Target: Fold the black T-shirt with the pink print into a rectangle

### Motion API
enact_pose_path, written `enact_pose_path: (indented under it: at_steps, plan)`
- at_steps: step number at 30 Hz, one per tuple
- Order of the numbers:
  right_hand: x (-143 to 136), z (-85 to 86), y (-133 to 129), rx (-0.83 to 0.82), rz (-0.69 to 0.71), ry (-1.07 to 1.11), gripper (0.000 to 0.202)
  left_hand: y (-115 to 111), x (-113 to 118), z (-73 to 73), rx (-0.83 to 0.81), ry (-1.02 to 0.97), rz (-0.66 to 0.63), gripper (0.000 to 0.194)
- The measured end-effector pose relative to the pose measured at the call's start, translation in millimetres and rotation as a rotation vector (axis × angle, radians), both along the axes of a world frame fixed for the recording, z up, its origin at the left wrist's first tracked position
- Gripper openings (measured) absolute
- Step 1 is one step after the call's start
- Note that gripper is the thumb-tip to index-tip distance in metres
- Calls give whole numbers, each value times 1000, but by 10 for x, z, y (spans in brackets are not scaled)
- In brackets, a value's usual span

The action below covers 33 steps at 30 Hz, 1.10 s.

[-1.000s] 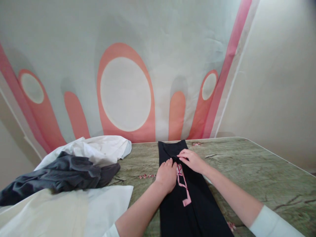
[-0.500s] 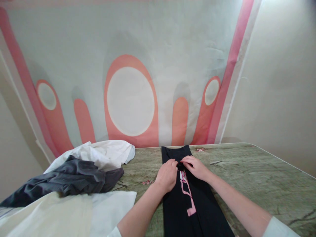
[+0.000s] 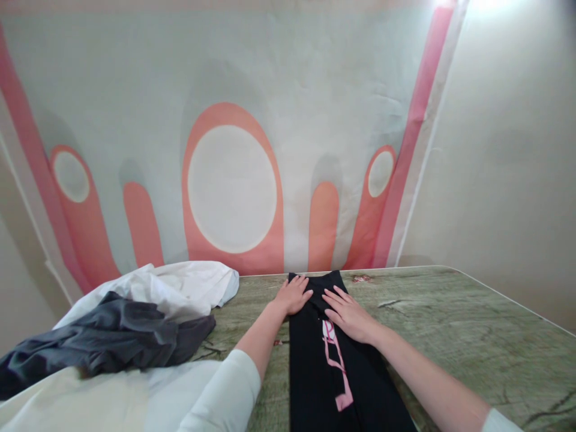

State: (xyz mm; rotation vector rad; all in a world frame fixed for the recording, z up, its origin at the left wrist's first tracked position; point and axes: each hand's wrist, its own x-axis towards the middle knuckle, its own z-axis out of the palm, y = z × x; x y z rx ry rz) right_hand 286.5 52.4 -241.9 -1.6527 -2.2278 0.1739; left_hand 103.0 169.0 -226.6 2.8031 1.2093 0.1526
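Observation:
A black garment (image 3: 310, 372) with a pink and white print (image 3: 335, 366) lies in a long narrow strip on the table, its far end close to the back edge. My left hand (image 3: 292, 294) rests on the garment's far left edge, fingers spread and flat. Lower and to the right, my right hand (image 3: 350, 313) presses on the cloth beside the top of the print, also with its fingers stretched out. Neither hand grips the fabric. Part of the garment's far section is hidden under my hands.
On the left lie a rumpled white cloth (image 3: 193, 285), a dark grey cloth (image 3: 121, 333) and a cream and white cloth (image 3: 112, 399). The wood-patterned table (image 3: 450, 324) extends to the right. Behind it hangs a printed backdrop (image 3: 297, 120) with pink shapes.
My hands have come apart from a pinch at the garment's middle. The left has moved away to the far left edge; the right has flattened out on the cloth.

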Motion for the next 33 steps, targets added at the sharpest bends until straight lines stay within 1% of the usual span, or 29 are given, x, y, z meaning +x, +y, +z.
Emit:
enact_pose_path:
  at_steps: [2,4,7,10,13,15,17,19,21,22,26,30,33]
  plan:
    - [13,12,8,-21,-2,10,55,82,-22,-44,21,-15,40,56]
    - [42,32,65,-21,-29,36,58,110,-32,-91,52,-36,61,56]
    - [118,80,238,-3,-98,48,64,103,-31,-140,101,-60,66,56]
    - [229,90,441,-63,-118,-10,65,90,-28,-151,115,-63,65,57]
    - [360,8,590,-120,-159,-42,64,85,-36,-141,115,-66,73,57]
    - [457,-72,671,-110,-184,-13,60,79,-48,-132,120,-84,86,54]
    - [562,-133,764,-48,-200,76,54,69,-62,-120,135,-136,103,50]
    - [673,-155,884,38,-215,199,48,57,-70,-102,160,-228,132,45]
    - [775,-140,1021,82,-207,285,44,49,-67,-81,177,-326,167,38]
    - [817,-124,1090,80,-190,304,43,48,-61,-72,179,-365,185,35]
    - [894,-65,1313,2,-101,328,40,81,-18,-71,159,-447,254,27]
    - [882,-56,1422,-96,-40,341,25,152,10,-130,144,-492,268,21]
    - [893,-43,1455,-140,-43,345,20,194,13,-172,143,-510,271,20]
